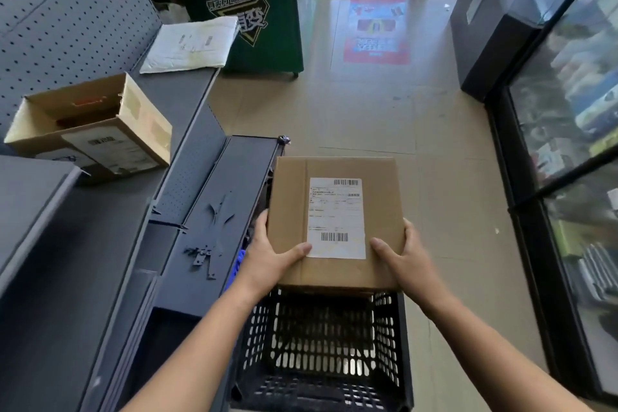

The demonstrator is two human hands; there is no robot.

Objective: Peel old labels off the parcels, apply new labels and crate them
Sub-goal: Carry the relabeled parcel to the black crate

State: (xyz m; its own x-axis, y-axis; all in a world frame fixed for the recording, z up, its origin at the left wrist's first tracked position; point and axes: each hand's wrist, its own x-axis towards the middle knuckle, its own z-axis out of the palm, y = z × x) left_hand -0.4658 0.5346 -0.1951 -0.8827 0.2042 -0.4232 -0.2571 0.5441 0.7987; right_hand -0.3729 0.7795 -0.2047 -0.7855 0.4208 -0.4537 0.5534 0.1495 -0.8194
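Head: parcel [335,224] between both hands

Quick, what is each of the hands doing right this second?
Left hand: closed on the left side of the cardboard parcel, thumb on top.
Right hand: closed on the parcel's right side, held above the black crate.
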